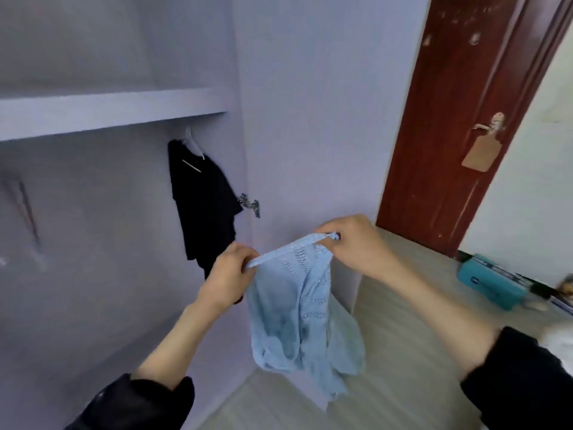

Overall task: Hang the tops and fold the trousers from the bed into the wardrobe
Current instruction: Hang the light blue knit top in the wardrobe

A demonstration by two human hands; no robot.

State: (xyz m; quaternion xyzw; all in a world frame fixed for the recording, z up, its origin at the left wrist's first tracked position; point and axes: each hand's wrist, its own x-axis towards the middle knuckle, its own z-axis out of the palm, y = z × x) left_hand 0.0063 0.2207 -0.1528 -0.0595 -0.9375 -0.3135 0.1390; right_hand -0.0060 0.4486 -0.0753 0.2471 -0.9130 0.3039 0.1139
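Both hands hold a light-blue knit top in front of the open wardrobe. The left hand and right hand each pinch one end of the top's upper edge, which is stretched taut between them; this edge runs from lower left to upper right, and the body of the top hangs straight down from it over the floor. No hanger is visible in the top. A black top hangs on a white hanger under the shelf, up and to the left of the grip. The left hand is nearer the hanging space, so the hanging move would probably go up and leftward.
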